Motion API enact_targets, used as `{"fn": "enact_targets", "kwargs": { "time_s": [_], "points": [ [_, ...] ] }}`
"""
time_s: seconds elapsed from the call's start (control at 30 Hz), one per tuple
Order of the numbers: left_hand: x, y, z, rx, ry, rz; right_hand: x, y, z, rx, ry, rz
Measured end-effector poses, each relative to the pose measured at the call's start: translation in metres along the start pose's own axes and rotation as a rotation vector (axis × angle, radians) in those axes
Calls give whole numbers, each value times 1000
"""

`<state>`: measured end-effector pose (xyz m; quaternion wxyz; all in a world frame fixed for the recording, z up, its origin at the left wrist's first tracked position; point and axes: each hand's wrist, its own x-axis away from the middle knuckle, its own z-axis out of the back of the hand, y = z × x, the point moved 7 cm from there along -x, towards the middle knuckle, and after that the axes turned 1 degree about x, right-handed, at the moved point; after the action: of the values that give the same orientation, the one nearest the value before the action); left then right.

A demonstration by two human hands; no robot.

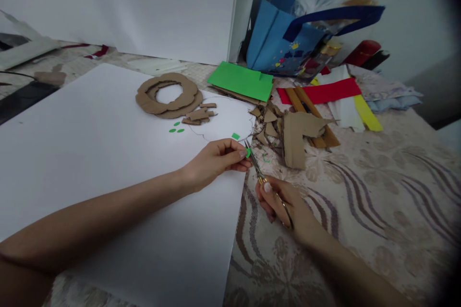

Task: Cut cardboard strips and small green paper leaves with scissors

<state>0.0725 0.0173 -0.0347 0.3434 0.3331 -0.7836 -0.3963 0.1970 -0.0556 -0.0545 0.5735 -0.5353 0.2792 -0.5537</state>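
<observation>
My left hand [225, 156] pinches a small green paper piece [248, 153] between thumb and fingers, above the right edge of a large white sheet [144, 163]. My right hand [279, 199] is closed on small gold-handled scissors [256, 165], whose slightly parted blades meet the green piece. Several tiny green leaf shapes [176, 130] lie on the sheet beside two stacked cardboard rings [169, 96]. A small green square [235, 136] rests just beyond my left hand, on a scalloped pencil outline. Small cardboard strips [198, 116] lie next to the rings.
Torn cardboard scraps [293, 139] lie to the right of the sheet. Behind them are green sheets [241, 80], a red strip [324, 91], yellow pieces and a blue bag [284, 38]. A dark flat object [25, 98] is at the far left.
</observation>
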Motion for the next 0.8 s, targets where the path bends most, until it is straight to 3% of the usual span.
{"fn": "enact_targets", "kwargs": {
  "time_s": [0.53,0.8],
  "points": [
    [-2,0,2,-2,6,13,1,-1,0,10,4,-10],
    [-4,2,4,-80,-53,61,1,-9,3,70,20,-15]
  ]
}}
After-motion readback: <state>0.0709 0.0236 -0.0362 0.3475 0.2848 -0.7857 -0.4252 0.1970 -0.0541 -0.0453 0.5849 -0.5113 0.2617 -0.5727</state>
